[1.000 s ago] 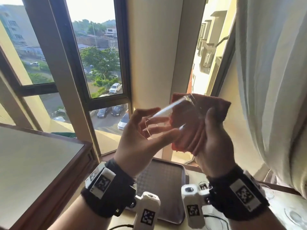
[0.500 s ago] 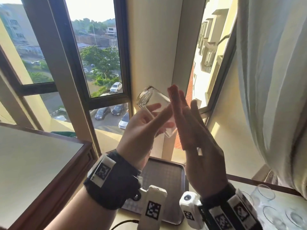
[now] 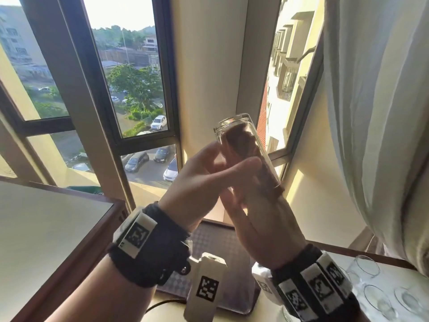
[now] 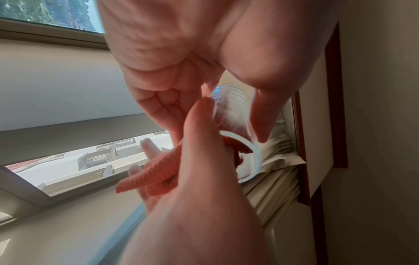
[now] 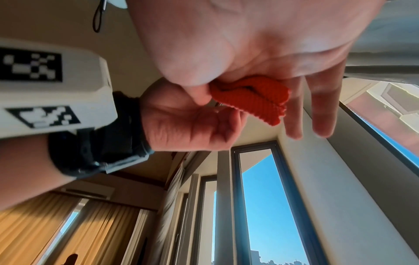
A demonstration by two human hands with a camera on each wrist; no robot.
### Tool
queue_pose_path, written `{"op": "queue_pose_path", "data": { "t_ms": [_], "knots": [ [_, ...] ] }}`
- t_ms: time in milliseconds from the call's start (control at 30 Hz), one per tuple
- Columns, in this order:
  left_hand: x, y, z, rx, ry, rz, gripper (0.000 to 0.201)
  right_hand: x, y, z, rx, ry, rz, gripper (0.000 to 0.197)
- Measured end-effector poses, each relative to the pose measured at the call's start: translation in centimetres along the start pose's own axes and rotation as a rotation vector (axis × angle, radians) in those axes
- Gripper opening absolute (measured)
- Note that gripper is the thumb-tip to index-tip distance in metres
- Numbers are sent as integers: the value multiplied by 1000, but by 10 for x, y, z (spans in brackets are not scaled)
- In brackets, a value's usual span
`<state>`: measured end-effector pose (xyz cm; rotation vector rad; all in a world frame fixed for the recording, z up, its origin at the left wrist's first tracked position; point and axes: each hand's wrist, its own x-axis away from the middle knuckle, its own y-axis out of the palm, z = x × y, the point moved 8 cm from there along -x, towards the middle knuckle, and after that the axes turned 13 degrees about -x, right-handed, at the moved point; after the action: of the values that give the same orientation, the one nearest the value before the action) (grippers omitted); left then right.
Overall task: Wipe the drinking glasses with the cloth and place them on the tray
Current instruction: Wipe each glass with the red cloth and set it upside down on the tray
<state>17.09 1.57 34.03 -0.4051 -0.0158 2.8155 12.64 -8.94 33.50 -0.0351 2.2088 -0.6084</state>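
My left hand (image 3: 220, 166) grips a clear drinking glass (image 3: 232, 124) at chest height in front of the window, tilted with its base up. The red cloth (image 3: 243, 145) is stuffed inside the glass. My right hand (image 3: 260, 217) comes up from below the mouth and pinches the cloth's loose end. In the left wrist view, the glass (image 4: 233, 114) sits between my left fingers, and the cloth (image 4: 158, 172) trails over my right hand (image 4: 204, 179). The right wrist view shows my thumb pressing the cloth (image 5: 254, 96) against my fingers. The dark tray (image 3: 220, 247) lies below my hands.
Several more clear glasses (image 3: 364, 267) stand on the table at the bottom right. A pale curtain (image 3: 371, 112) hangs close on the right. A wood-edged tabletop (image 3: 46, 228) lies to the left. Window frames and a wall pillar are straight ahead.
The cloth was wrapped round the outside of the glass. The glass has since tipped base up, and the cloth now sits inside it with my right fingers.
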Motion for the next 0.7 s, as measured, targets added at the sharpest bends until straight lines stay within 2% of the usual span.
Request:
{"op": "queue_pose_path", "data": {
  "t_ms": [100, 233, 333, 400, 467, 533, 567, 600, 667, 700],
  "knots": [
    [0, -4, -4, -9, -52, 22, 28, -1, 1, -12, 18, -18, -14, 15],
    [-1, -12, -8, 51, -98, 66, 67, 6, 1, -17, 189, -99, 38, 21],
    [1, -12, -6, 16, -72, 43, 64, 8, 7, -9, 259, -62, 60, 17],
    [2, -8, -5, 28, -54, -14, 59, 7, 9, -10, 236, -39, 75, 29],
    [6, -4, -2, 71, -16, -59, 60, 3, 7, -8, -37, 77, 76, 37],
    [11, -1, 4, 122, 42, -98, 69, 1, 13, -7, -593, 285, 4, 34],
    [12, 0, 6, 132, 62, -105, 74, 1, 17, -11, -812, 350, -31, 34],
    [13, -1, 6, 140, 64, -98, 77, 2, 20, -14, -922, 369, -69, 34],
    [9, -4, 1, 136, 21, -40, 74, 3, 22, -6, -882, 431, -65, 31],
    [7, -7, -2, 117, -22, 11, 74, 5, 20, 2, -733, 427, -36, 24]
  ]
}}
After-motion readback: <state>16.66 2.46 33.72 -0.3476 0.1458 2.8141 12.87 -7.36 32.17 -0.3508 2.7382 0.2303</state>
